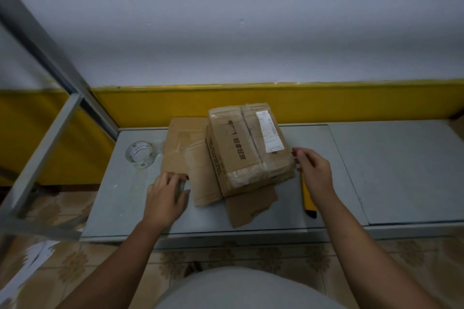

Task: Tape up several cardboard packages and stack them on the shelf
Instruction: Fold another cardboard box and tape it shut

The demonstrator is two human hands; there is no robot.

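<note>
Top box (pixel 248 148), mid bench (pixel 389 170), already taped; flat cardboard (pixel 175 148) beneath looks unsealed, so most work prob. remains. L hand (pixel 165 195) lies flat on it, released; R hand (pixel 313 170) curled at box's right side, grip unclear. Tape roll (pixel 140 154) near back-left corner.

A taped cardboard box (pixel 247 145) with a white label (pixel 268 132) sits on flat cardboard pieces (pixel 180 148) on the grey desk (pixel 389 170). Left of the box lies a clear tape roll (pixel 140 155). The left hand (pixel 165 193) lies flat near the box's front left corner. The right hand (pixel 312 170) is just beside its right edge, with a yellow box cutter (pixel 306 198) under it.
</note>
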